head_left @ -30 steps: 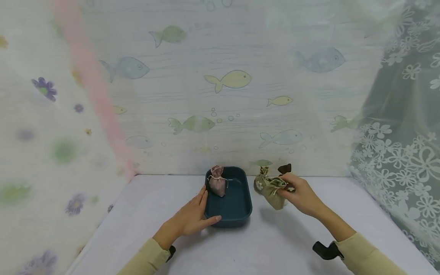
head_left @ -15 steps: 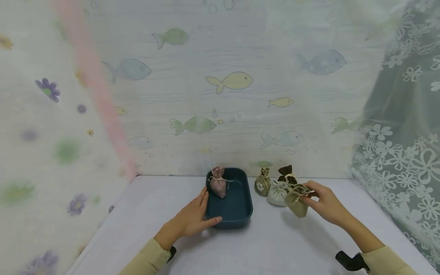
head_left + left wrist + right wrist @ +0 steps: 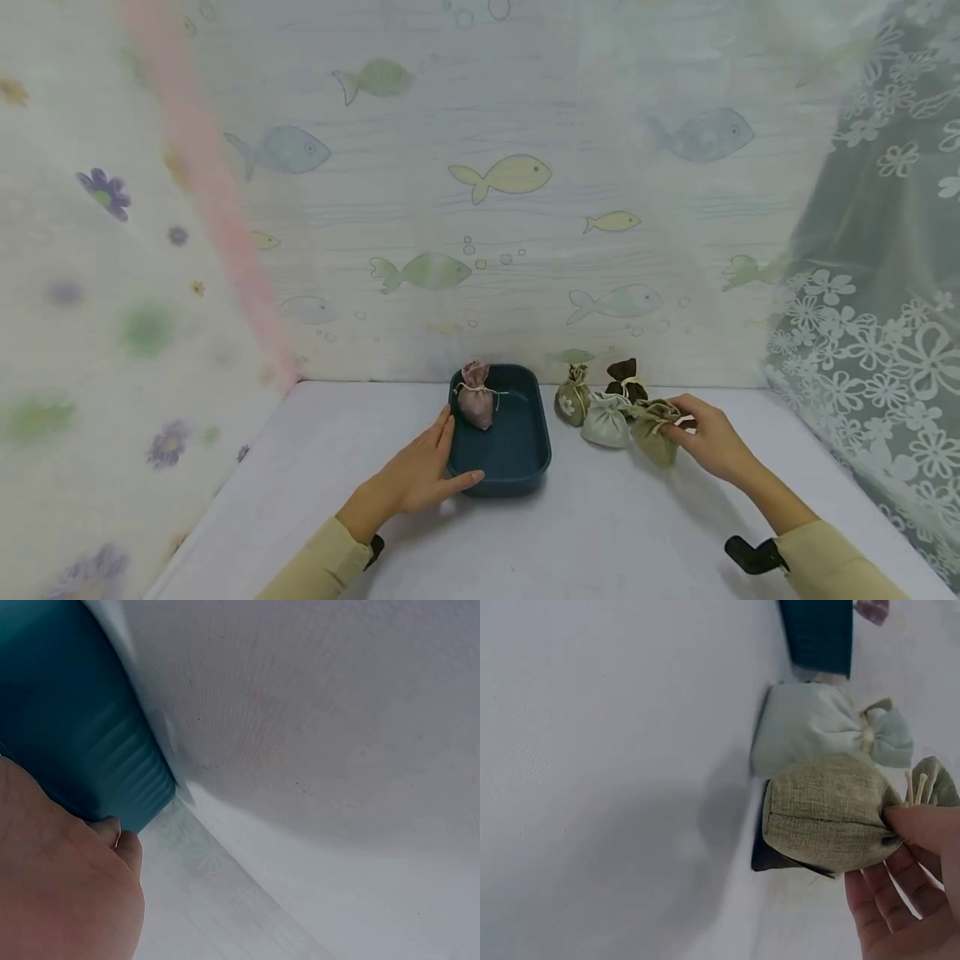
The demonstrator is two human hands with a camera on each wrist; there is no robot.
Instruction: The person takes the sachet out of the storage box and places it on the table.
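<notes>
Presently the right hand [image 3: 708, 442] pinches the tied neck of an olive drawstring pouch [image 3: 654, 431] resting on the surface [image 3: 600, 533] beside a pale pouch [image 3: 606, 421], while the left hand [image 3: 420, 475] lies flat-fingered against the teal tray [image 3: 517, 467].

Left hand [image 3: 416, 475] lay flat against the near left corner of the dark teal tray [image 3: 517, 467], fingers straight along its wall; a mauve drawstring pouch [image 3: 476, 402] sat in the tray's far left corner. Right hand [image 3: 712, 446] pinched the tied neck of an olive pouch [image 3: 654, 429], which rested on the white table [image 3: 585, 533] just beside a pale grey pouch [image 3: 604, 421]. Behind those stood a khaki pouch with a white flower [image 3: 573, 397] and a dark brown pouch [image 3: 625, 377], all near the fish-print backdrop [image 3: 495, 175].
</notes>
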